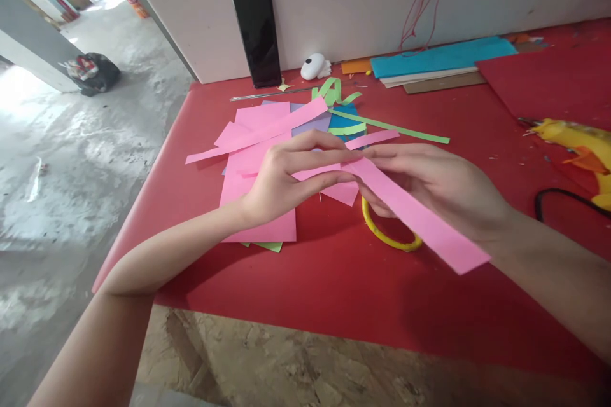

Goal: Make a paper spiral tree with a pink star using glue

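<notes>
Between my two hands a pink paper strip (420, 216) is stretched over the red table, its near end slanting down to the right. My left hand (296, 172) pinches it from the left with thumb and fingers. Closed on the same strip from the right is my right hand (439, 178), its fingertips close to the left ones. Below the hands lies a pink paper sheet (258, 210), with another pink strip (267, 133) across it. A yellow ring-shaped handle (389, 238) shows under my right hand; the rest of it is hidden.
Green paper strips (396, 127) lie behind the hands. A black phone (258, 35) leans on the back panel beside a white rounded object (315, 67). Blue sheets (443, 57) lie back right. A yellow glue gun (573, 140) with a black cord lies at right.
</notes>
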A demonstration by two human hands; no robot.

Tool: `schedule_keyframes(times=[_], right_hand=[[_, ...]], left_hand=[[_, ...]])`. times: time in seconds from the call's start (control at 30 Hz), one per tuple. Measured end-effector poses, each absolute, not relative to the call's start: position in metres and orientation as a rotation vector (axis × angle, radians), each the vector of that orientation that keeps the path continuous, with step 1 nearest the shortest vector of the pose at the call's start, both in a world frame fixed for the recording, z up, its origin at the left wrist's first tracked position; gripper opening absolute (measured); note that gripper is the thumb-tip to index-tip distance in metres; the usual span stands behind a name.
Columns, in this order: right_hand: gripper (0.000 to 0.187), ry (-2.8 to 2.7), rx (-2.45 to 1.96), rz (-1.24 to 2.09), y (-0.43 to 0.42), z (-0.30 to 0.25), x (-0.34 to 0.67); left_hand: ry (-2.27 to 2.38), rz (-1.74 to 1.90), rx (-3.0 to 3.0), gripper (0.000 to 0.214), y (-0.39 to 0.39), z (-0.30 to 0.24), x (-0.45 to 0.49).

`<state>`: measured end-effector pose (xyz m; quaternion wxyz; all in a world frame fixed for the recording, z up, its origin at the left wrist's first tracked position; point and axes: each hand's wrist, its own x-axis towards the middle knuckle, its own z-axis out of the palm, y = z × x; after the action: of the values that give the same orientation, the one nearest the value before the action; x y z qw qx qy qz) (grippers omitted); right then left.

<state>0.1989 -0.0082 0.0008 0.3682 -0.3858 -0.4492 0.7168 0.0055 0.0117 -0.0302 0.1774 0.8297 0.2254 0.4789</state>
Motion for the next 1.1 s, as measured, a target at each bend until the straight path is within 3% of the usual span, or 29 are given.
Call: schedule_keyframes(times=[0.13,0.37,0.47,0.57,0.7,1.1], right_hand=[[0.010,-1.399,-0.948,1.769,-0.007,0.000,0.202],[0.024,-1.884,-0.981,1.092,-0.006,-0.002,0.203],[0.030,-1.994,-0.947,0.884,-0.007,0.000,0.203],[0.041,-1.975,-0.961,0.913,-0.010,0.004,0.203],[0.054,-1.942,-1.002,1.110,-0.011,0.009,0.204],[0.052,-2.117,-0.907,1.172,-0.003,0.010,0.208]], left_hand=[[0.637,1.323,2.254,0.026,0.012,-0.028,0.007],[0.677,1.255,2.004,0.014,0.001,-0.020,0.012],[0.727,1.115,1.720,0.019,-0.005,-0.020,0.014],[0.690,1.036,1.524,0.021,-0.008,-0.021,0.015],[0.747,1.090,1.389,0.006,-0.010,-0.022,0.016],[0.849,0.913,1.392,0.017,-0.009,-0.013,0.017]])
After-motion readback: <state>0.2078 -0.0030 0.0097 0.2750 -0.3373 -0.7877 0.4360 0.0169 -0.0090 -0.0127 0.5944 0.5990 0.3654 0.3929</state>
